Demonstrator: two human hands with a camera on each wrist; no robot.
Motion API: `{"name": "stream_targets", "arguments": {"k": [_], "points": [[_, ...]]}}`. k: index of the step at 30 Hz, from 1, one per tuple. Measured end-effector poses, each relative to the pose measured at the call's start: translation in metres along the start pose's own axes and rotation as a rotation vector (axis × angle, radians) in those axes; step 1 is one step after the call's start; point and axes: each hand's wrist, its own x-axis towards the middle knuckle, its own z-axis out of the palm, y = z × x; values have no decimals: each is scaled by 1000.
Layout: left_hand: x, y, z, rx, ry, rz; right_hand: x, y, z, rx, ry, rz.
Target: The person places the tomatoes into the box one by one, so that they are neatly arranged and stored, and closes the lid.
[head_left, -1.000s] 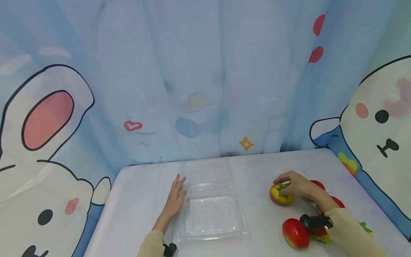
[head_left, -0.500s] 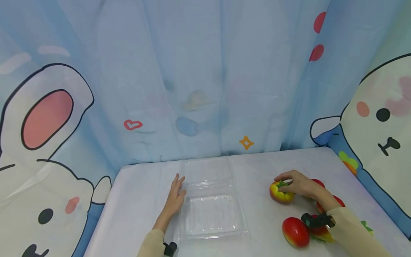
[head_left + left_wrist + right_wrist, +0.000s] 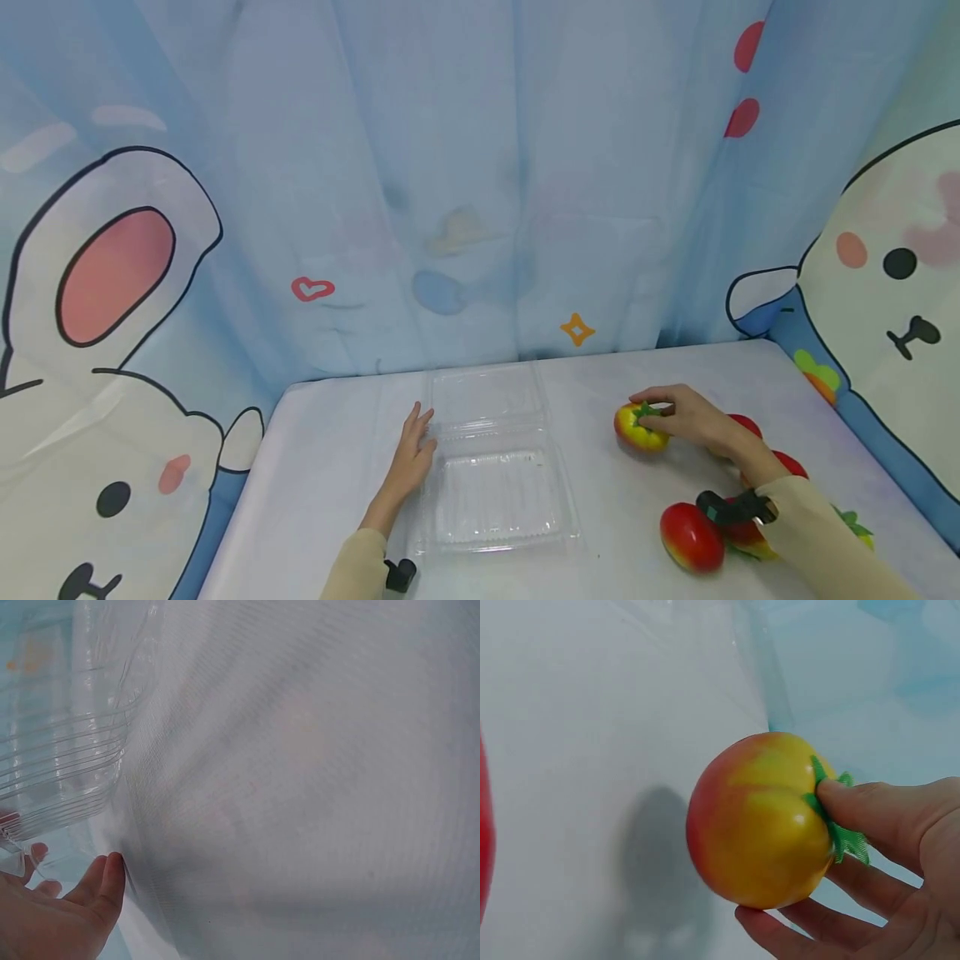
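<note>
My right hand (image 3: 686, 417) holds a round red-and-yellow imitation fruit (image 3: 637, 433) by its green leafy cap. In the right wrist view the thumb presses on the cap of the fruit (image 3: 757, 825) and the fingers curl round its underside; a shadow falls on the cloth apart from it. A clear plastic clamshell box (image 3: 498, 508) lies with its lid (image 3: 486, 396) folded back toward the curtain. At the box's left edge is my left hand (image 3: 408, 462), fingers mostly straight. From the left wrist, that hand (image 3: 67, 911) shows with fingertips right beside the ribbed box (image 3: 60, 765).
Several more red-and-yellow fruits lie at the right: a smooth one (image 3: 692, 537) near the front, others partly hidden under my right forearm. A white cloth (image 3: 322, 467) covers the table. Behind it hangs a blue cartoon curtain (image 3: 450, 167).
The right hand has carried the fruit a little left and away from the other fruits. My left hand has stayed at the box's edge.
</note>
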Motion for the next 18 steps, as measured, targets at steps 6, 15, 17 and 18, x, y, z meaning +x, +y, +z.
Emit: {"name": "stream_targets", "arguments": {"k": [6, 15, 17, 18], "points": [[0, 1, 0, -12, -3, -4, 2, -9, 1, 64, 9, 16], [-1, -1, 1, -23, -5, 5, 8, -18, 10, 119, 57, -108], [0, 0, 1, -29, -6, 8, 11, -20, 11, 135, 64, -147], [0, 0, 1, -29, -6, 11, 12, -21, 12, 145, 67, -162]]}}
